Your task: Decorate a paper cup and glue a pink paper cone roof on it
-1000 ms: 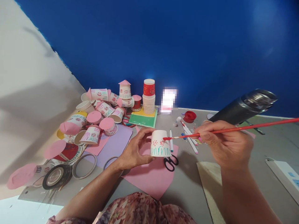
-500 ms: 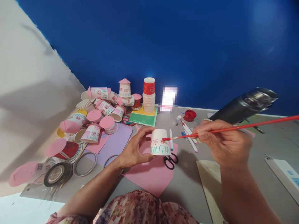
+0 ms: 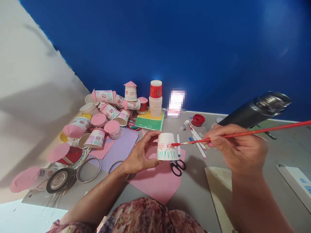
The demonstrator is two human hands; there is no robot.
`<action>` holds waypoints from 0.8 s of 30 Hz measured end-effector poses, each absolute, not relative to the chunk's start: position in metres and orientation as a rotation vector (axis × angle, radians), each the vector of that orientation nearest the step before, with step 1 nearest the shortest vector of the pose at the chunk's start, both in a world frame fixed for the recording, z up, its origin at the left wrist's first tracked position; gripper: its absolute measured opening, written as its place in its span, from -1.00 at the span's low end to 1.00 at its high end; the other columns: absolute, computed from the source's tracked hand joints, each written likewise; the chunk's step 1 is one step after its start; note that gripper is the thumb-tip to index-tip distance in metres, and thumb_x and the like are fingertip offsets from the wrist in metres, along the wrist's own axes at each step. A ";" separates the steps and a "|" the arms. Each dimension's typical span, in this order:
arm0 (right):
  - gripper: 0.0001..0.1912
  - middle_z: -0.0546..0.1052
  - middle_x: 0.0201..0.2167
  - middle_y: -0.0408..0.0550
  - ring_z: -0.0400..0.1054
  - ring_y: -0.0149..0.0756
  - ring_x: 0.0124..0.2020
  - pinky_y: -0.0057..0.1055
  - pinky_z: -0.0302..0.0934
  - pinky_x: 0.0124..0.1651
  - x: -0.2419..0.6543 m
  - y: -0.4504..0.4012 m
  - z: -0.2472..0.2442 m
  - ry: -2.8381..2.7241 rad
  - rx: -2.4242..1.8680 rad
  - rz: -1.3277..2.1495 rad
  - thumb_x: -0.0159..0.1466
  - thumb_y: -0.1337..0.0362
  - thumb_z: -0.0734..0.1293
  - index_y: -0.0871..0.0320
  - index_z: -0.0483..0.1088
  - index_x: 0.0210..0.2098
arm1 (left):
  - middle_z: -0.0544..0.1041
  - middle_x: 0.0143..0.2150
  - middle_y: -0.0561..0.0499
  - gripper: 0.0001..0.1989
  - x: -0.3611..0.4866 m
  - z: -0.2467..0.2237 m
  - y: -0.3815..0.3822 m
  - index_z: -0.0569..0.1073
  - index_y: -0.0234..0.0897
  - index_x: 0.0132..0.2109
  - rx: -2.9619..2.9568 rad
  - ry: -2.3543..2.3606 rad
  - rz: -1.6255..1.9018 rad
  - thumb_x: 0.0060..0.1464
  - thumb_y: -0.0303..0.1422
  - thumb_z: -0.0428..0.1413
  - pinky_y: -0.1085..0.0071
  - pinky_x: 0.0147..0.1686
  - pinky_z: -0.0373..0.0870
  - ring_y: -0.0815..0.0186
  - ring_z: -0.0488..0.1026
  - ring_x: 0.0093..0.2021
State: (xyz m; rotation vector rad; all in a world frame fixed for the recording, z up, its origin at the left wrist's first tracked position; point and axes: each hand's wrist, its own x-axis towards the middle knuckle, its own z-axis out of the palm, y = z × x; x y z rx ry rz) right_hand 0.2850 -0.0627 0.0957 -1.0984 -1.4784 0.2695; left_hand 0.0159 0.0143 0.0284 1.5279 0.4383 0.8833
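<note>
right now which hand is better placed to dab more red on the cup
Probably the right hand: it holds the paintbrush, its red tip at the white cup's side. The left hand is occupied gripping that cup.

dark flask: right rear | white power strip: far right | blue wall: behind

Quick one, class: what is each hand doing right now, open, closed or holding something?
Left hand: closed, holding a paper cup.
Right hand: closed, holding a paintbrush.
</note>
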 end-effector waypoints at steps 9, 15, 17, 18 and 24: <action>-0.93 0.61 -0.48 -0.19 0.44 -0.34 -0.51 -0.36 0.26 -0.51 0.283 -0.062 0.100 -1.414 -1.092 0.202 0.33 0.32 0.46 0.05 0.59 -0.31 | 0.41 0.28 -0.15 -0.22 0.019 0.027 0.016 0.37 -0.07 0.28 1.479 0.388 0.906 -0.08 -0.53 0.39 0.06 0.30 0.31 -0.04 0.38 0.31; -0.92 0.61 -0.46 -0.18 0.48 -0.35 -0.46 -0.39 0.32 -0.48 0.284 -0.062 0.101 -1.409 -1.074 0.216 0.35 0.32 0.44 0.06 0.60 -0.28 | 0.40 0.33 -0.16 -0.25 0.020 0.023 0.017 0.35 -0.06 0.28 1.418 0.380 0.907 -0.01 -0.55 0.37 0.12 0.31 0.31 0.01 0.40 0.32; -0.92 0.60 -0.46 -0.18 0.49 -0.35 -0.43 -0.40 0.36 -0.44 0.285 -0.062 0.101 -1.407 -1.072 0.219 0.36 0.32 0.44 0.06 0.60 -0.28 | 0.39 0.35 -0.16 -0.27 0.020 0.020 0.018 0.35 -0.05 0.29 1.412 0.365 0.910 0.02 -0.56 0.35 0.14 0.32 0.29 0.02 0.39 0.33; -0.91 0.60 -0.46 -0.18 0.50 -0.35 -0.42 -0.41 0.36 -0.44 0.286 -0.062 0.101 -1.405 -1.075 0.220 0.36 0.32 0.44 0.06 0.60 -0.29 | 0.39 0.36 -0.16 -0.27 0.020 0.018 0.019 0.35 -0.04 0.29 1.407 0.358 0.913 0.02 -0.56 0.35 0.14 0.32 0.29 0.03 0.38 0.34; -0.92 0.57 -0.52 -0.20 0.45 -0.38 -0.49 -0.44 0.31 -0.48 0.286 -0.062 0.104 -1.413 -1.131 0.170 0.34 0.29 0.46 0.06 0.59 -0.32 | 0.39 0.37 -0.16 -0.24 0.022 0.013 0.020 0.39 -0.02 0.28 1.315 0.330 0.929 -0.03 -0.56 0.39 0.20 0.28 0.33 0.01 0.36 0.37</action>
